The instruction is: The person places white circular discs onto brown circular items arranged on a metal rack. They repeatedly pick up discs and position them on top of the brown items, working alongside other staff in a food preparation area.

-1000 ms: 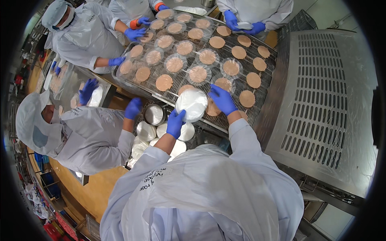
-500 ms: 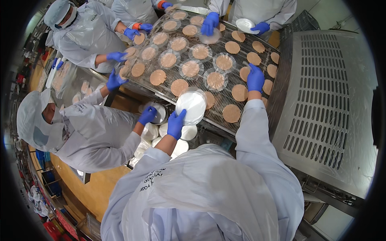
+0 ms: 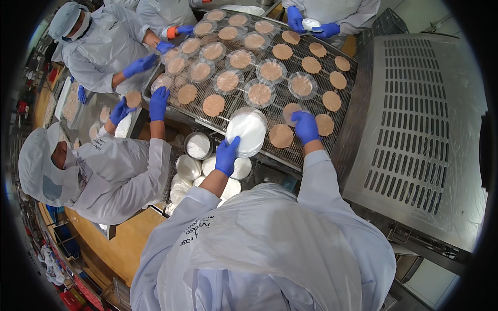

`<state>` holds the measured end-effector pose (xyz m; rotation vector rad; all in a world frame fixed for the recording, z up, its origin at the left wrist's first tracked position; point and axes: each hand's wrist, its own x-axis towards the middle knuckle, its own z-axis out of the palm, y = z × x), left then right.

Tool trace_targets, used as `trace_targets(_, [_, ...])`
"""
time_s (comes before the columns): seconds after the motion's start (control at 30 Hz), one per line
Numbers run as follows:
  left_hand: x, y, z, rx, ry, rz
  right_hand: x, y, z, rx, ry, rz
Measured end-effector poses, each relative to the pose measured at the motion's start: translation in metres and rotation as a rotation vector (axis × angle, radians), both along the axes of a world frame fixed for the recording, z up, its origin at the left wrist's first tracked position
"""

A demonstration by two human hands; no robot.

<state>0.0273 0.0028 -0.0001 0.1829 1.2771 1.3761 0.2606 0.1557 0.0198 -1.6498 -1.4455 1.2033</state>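
In the head view, I see the left hand (image 3: 226, 156) gripping a stack of white discs (image 3: 247, 132), which sits just beyond its fingers, between the hands. The right hand (image 3: 306, 127) reaches over the wire conveyor (image 3: 320, 86), fingers bent at a tan round (image 3: 290, 114); I can't tell whether they pinch anything. Another patty-like disc (image 3: 281, 136) lies just left of it.
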Motion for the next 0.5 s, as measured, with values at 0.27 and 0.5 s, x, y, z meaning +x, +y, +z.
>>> trace_targets(0.27, [0.022,0.006,-0.011,-0.030,-0.007,-0.045,0.023,0.065,-0.025,0.332,-0.155,0.145])
trace_targets(0.5, [0.012,0.001,-0.023,-0.014,-0.036,-0.045,0.045,0.089,0.043,0.447,-0.232,-0.218])
